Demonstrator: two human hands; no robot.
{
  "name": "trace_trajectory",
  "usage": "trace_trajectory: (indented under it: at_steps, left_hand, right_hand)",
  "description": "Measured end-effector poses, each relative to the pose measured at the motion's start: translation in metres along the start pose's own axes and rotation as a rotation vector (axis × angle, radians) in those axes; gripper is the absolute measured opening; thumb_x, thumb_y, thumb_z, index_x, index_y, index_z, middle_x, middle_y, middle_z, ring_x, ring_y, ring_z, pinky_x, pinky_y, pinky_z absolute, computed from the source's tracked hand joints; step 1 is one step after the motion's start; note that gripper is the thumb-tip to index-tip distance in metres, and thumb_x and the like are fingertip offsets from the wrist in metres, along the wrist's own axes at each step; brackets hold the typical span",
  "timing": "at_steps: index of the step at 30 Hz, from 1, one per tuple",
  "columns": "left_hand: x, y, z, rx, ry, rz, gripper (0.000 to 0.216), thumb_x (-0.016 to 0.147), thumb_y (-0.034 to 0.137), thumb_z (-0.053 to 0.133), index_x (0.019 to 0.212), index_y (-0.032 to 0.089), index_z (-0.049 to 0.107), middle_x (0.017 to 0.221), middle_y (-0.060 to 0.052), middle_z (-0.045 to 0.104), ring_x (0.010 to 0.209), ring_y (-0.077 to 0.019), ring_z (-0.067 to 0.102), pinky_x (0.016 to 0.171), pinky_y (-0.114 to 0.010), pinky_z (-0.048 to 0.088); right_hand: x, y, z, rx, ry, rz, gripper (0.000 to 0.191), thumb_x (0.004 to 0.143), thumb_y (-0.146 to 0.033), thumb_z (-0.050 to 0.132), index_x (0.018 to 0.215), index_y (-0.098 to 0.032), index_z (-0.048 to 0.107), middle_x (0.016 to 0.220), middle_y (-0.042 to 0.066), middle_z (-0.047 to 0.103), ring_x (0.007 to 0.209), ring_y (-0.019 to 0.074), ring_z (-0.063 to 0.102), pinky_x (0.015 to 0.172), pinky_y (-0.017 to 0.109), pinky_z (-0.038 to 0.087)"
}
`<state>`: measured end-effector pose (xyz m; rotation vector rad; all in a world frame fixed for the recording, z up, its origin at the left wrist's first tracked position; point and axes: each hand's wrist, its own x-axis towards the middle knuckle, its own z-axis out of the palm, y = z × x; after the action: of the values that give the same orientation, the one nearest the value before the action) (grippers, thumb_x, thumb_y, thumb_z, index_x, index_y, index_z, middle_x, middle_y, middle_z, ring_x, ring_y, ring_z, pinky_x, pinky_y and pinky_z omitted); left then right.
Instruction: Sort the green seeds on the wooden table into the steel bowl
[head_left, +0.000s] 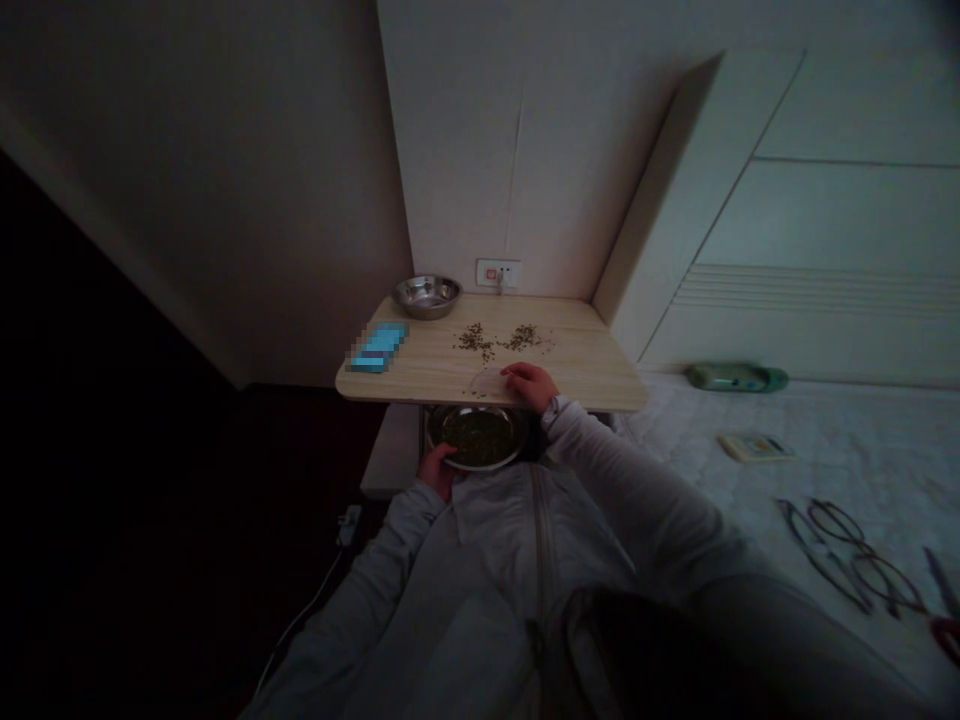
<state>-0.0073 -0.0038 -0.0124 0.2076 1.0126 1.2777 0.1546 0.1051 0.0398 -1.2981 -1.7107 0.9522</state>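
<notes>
My left hand (438,471) grips the left rim of a steel bowl (491,465), thumb over the edge. The bowl sits just below the table's front edge, close to my body, with small greenish-brown bits inside. At the front edge of the wooden table (420,375), my right hand (531,385) has its fingers closed on a thin, see-through rounded piece (487,380); its exact kind is unclear. A few loose bits lie by it. Farther back, two small heaps of seed-like bits, a left heap (474,338) and a right heap (523,337), are spread on the tabletop.
Another steel bowl (427,297) stands at the table's back left, behind a blurred blue phone-like object (379,347). A wall socket (498,273) is behind the table. On the bed at right lie a green case (736,377), a small pack (754,447) and glasses (862,555).
</notes>
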Motion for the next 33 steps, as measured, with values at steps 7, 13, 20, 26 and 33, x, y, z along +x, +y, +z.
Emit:
trace_trajectory:
  at_steps: [7, 13, 20, 26, 33]
  left_hand:
    - [-0.0017, 0.0018, 0.0019, 0.001, 0.008, -0.002, 0.021, 0.056, 0.006, 0.042, 0.072, 0.01, 0.054, 0.053, -0.002, 0.058, 0.039, -0.0104, 0.048, 0.031, -0.02, 0.032]
    - [0.0025, -0.0013, -0.0024, 0.004, -0.019, 0.043, 0.016, 0.055, 0.006, 0.043, 0.067, 0.01, 0.054, 0.051, -0.001, 0.057, 0.04, -0.0101, 0.048, 0.031, -0.02, 0.032]
    - [0.0021, -0.0007, -0.0017, -0.014, -0.007, 0.007, 0.024, 0.054, 0.006, 0.043, 0.074, 0.01, 0.055, 0.054, -0.002, 0.058, 0.046, -0.0123, 0.052, 0.033, -0.02, 0.033]
    - [0.0035, -0.0011, -0.0024, -0.007, -0.003, 0.0, 0.02, 0.055, 0.007, 0.043, 0.071, 0.011, 0.054, 0.052, -0.002, 0.056, 0.043, -0.0119, 0.05, 0.032, -0.02, 0.031]
    - [0.0057, -0.0018, -0.0038, -0.013, -0.024, 0.0, 0.018, 0.055, 0.007, 0.043, 0.069, 0.011, 0.054, 0.052, -0.002, 0.056, 0.042, -0.0109, 0.049, 0.032, -0.02, 0.031]
  right_hand:
    - [0.003, 0.0046, 0.0011, 0.035, 0.018, 0.001, 0.021, 0.06, -0.023, 0.044, 0.075, -0.017, 0.057, 0.056, -0.004, 0.053, 0.051, 0.007, 0.043, 0.051, 0.02, 0.033]
    - [0.0015, 0.0036, -0.0006, 0.032, 0.006, -0.003, 0.021, 0.059, -0.022, 0.044, 0.074, -0.018, 0.058, 0.054, -0.004, 0.052, 0.051, 0.0072, 0.044, 0.052, 0.02, 0.034]
    - [0.0002, 0.0018, -0.0012, 0.029, 0.009, 0.017, 0.02, 0.059, -0.023, 0.045, 0.073, -0.017, 0.058, 0.053, -0.005, 0.053, 0.05, 0.0071, 0.044, 0.051, 0.02, 0.033]
    - [-0.0005, 0.0017, -0.0004, 0.077, -0.015, 0.009, 0.021, 0.059, -0.023, 0.044, 0.073, -0.017, 0.058, 0.053, -0.005, 0.052, 0.051, 0.0069, 0.044, 0.052, 0.019, 0.034]
    - [0.0011, 0.0028, -0.0004, 0.107, -0.012, 0.022, 0.021, 0.058, -0.022, 0.045, 0.072, -0.017, 0.058, 0.054, -0.004, 0.054, 0.051, 0.007, 0.045, 0.052, 0.019, 0.034]
